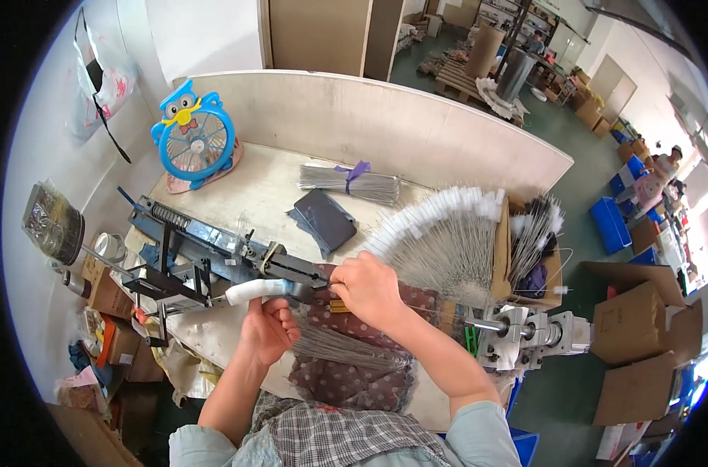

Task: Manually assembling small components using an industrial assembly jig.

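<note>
My right hand (367, 288) is closed in a pinch at the near end of a dark metal bench machine (214, 245); what the fingertips hold is hidden. My left hand (268, 333) has its fingers curled in, just below a white curved tube (257, 290) fixed beside the machine's end. Whether anything thin lies in those fingers I cannot make out. Under my hands a brown polka-dot cloth (354, 381) covers the table, with a bundle of thin metal wires (346, 346) lying across it.
White-tipped wire brushes (440, 233) fan out at the right, beside a cardboard box (556, 272) of more. A metal spindle unit (525, 336) juts past the table's right edge. Behind are a tied wire bundle (350, 184), dark flat pads (323, 222) and a blue fan (196, 144).
</note>
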A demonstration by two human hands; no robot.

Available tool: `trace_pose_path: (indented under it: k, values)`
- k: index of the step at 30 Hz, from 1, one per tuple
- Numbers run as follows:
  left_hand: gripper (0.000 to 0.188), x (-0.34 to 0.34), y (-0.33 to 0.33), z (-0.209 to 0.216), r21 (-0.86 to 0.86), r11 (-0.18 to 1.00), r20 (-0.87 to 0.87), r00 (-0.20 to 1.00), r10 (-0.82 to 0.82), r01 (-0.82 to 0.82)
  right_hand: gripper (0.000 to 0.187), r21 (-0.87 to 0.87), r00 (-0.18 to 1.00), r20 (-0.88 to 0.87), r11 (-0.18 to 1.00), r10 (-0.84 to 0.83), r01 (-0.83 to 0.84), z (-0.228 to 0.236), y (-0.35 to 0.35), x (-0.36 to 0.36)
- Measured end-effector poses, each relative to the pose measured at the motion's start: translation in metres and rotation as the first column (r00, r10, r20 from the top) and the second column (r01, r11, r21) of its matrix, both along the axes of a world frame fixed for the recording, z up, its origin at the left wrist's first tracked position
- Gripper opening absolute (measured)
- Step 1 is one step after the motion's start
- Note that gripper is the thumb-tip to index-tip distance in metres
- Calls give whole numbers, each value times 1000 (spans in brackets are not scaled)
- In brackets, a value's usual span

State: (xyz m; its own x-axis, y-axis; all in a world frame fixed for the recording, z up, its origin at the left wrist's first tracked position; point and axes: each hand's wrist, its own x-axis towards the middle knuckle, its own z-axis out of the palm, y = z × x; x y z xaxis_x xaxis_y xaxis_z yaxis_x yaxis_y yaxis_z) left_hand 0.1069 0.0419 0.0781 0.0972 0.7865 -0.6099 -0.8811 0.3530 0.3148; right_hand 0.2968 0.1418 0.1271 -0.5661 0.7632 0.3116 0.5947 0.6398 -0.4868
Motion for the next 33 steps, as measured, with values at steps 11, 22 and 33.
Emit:
trace_pose_path:
  k: [11,22,33]
  values:
    - [41,34,21,3,-284,840,-956,-203,-212,461,9,25,995,100,1000,11,-13,6,1,-1]
    - [14,69,16,-27,191,923,-800,598,-51,334,21,166,992,-47,980,116,-106,-20,-48,52]
    - [29,-27,-12,-38,103,992,-791,611,34,78,15,54,989,66,990,130,-134,-60,-26,36]
